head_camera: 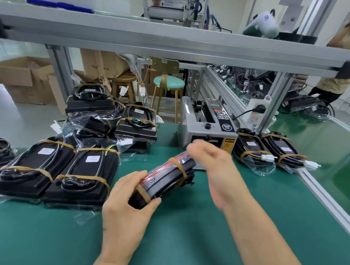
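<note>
Here, my left hand [131, 202] clamps the near end of the black unit [168, 177], tilted above the green mat [194, 231]; my right hand [213, 166] is blurred at its far end, so I cannot tell its grip. I should hold it steady; each tape band [179, 169] wants smoothing flat.

Bright even light, blurred right hand [216, 170], edges bowed

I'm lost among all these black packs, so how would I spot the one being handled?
Find the grey tape machine at the back of the green mat. In front of it, the left hand grips one black pack, held tilted, with the blurred right hand at its far end. Its neighbours show white labels; this one shows a red face.
</note>
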A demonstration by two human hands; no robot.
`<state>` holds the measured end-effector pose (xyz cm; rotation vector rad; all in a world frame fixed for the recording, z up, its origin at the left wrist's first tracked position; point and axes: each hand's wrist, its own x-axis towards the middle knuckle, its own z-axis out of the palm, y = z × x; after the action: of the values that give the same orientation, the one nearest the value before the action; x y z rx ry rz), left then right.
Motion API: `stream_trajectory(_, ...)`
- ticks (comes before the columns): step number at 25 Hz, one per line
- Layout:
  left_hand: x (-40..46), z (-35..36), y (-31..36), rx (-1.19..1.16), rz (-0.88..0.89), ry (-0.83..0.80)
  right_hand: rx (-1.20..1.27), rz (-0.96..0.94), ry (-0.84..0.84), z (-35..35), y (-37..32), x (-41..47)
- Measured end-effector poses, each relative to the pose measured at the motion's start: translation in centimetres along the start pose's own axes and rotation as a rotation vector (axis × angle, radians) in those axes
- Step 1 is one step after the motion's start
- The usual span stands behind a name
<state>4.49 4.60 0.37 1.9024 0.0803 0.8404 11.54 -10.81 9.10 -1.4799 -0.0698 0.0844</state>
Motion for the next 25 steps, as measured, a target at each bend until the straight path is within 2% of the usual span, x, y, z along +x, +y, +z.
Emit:
stream_trajectory(1,-0.1,0.4,0.2,-0.004,-0.002,0.020,-0.094,-0.037,-0.154,0.7,0.0,-1.7)
stream_trajectory(2,-0.3,0.8,0.5,-0.004,0.004,0.036,-0.196,-0.055,-0.223,1.2,0.3,-2.9)
stream_trajectory(5,-0.7,1.3,1.1,0.022,0.024,0.080,-0.397,-0.074,-0.135,1.9,1.6,-3.8)
stream_trajectory(7,-0.9,1.5,1.3,0.030,0.024,0.099,-0.414,-0.062,-0.092,1.7,1.8,-3.7)
stream_trajectory(17,-0.9,1.5,1.2,0.039,0.014,0.072,-0.463,-0.037,-0.174,2.0,1.6,-3.8)
stream_trajectory(25,-0.8,1.4,1.4,0.037,0.010,0.064,-0.540,-0.043,-0.141,2.2,1.7,-3.4)
